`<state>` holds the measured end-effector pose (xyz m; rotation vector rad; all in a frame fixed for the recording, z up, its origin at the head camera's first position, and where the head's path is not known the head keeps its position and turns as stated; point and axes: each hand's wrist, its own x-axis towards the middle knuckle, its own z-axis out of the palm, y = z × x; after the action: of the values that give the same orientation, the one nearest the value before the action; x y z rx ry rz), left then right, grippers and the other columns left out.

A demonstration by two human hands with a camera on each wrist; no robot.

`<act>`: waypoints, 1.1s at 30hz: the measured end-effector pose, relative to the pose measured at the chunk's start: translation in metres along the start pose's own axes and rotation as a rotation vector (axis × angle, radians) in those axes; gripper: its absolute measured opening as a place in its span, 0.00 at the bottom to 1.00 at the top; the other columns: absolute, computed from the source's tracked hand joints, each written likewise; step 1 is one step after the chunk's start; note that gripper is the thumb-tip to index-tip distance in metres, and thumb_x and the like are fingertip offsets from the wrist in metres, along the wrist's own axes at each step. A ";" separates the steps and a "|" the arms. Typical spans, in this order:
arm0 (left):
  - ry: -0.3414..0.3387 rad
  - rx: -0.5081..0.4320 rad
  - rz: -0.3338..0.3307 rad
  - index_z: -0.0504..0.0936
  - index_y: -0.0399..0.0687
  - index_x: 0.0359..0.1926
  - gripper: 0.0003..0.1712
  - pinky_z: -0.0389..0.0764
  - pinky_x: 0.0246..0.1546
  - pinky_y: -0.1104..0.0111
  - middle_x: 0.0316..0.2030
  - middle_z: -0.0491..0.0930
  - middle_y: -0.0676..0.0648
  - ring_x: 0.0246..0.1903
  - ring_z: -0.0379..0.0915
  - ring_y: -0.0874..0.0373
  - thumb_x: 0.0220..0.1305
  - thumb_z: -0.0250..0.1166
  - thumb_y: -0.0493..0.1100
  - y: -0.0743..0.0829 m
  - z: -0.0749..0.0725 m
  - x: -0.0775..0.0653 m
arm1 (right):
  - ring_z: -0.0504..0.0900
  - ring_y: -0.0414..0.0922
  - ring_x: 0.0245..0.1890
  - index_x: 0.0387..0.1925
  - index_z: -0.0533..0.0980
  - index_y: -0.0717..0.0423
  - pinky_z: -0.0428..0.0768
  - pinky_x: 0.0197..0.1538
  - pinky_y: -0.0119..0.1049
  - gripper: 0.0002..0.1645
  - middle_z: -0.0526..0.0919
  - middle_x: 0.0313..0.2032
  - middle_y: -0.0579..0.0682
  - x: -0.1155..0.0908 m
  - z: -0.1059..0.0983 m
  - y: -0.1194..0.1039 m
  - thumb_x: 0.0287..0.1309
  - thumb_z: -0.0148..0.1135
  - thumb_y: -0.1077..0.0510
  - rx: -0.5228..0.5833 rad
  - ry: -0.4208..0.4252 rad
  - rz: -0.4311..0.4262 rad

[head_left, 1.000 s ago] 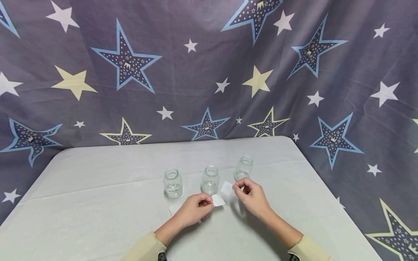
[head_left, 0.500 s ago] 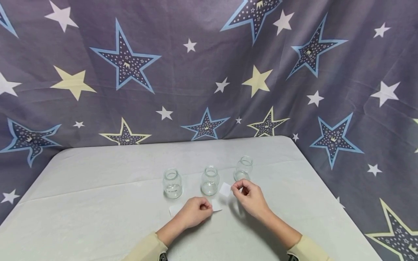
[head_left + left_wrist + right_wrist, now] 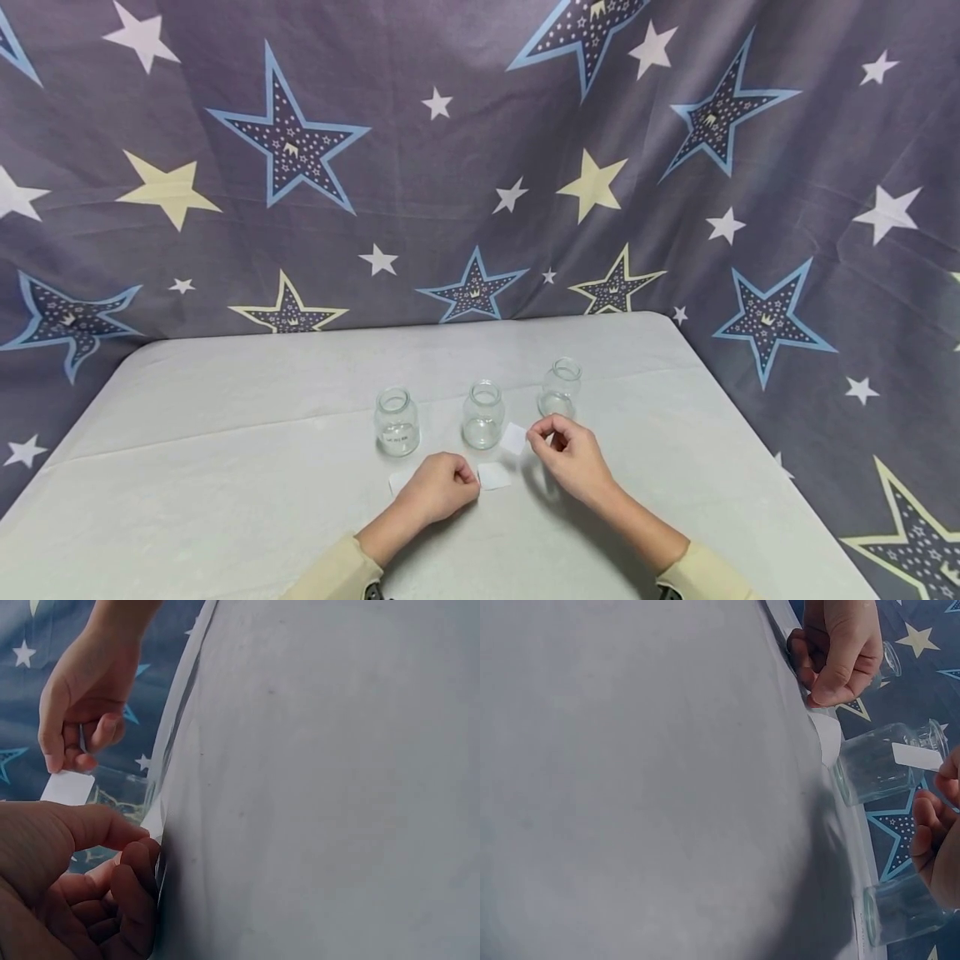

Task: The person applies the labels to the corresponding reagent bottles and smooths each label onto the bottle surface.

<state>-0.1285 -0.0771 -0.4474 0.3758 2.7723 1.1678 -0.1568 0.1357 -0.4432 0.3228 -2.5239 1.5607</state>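
Near the front of the right jar (image 3: 561, 388), my right hand (image 3: 570, 458) pinches a small white label (image 3: 513, 439) by its edge between thumb and forefinger, holding it above the table. My left hand (image 3: 438, 487) is low over the tabletop with fingers loosely curled. A white paper piece (image 3: 493, 476) lies right at its fingertips, its whole outline showing. Another white piece (image 3: 401, 480) lies partly hidden behind the left hand. The middle glass jar (image 3: 483, 417) stands upright and lidless just beyond the label. Dark lettering shows low on the left jar (image 3: 397, 423).
A pale cloth covers the table (image 3: 247, 467). Behind it and along its right side hangs a dark star-patterned curtain (image 3: 480, 167). The three jars stand apart in a row beyond the hands, the right one farthest back.
My left hand has lowered and drawn left, letting go of the paper piece, which now lies flatter. My right hand has drifted slightly left and down with the label.
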 end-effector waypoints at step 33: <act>0.199 -0.440 0.019 0.84 0.41 0.33 0.07 0.73 0.18 0.77 0.26 0.81 0.45 0.18 0.71 0.67 0.56 0.66 0.40 0.019 0.004 0.014 | 0.65 0.28 0.17 0.25 0.80 0.51 0.69 0.21 0.25 0.03 0.78 0.23 0.41 -0.007 0.018 -0.010 0.49 0.67 0.62 -0.088 0.058 -0.246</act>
<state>-0.1376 -0.0576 -0.4363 0.2490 2.5575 1.8535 -0.1479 0.1157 -0.4442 0.5441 -2.3939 1.3434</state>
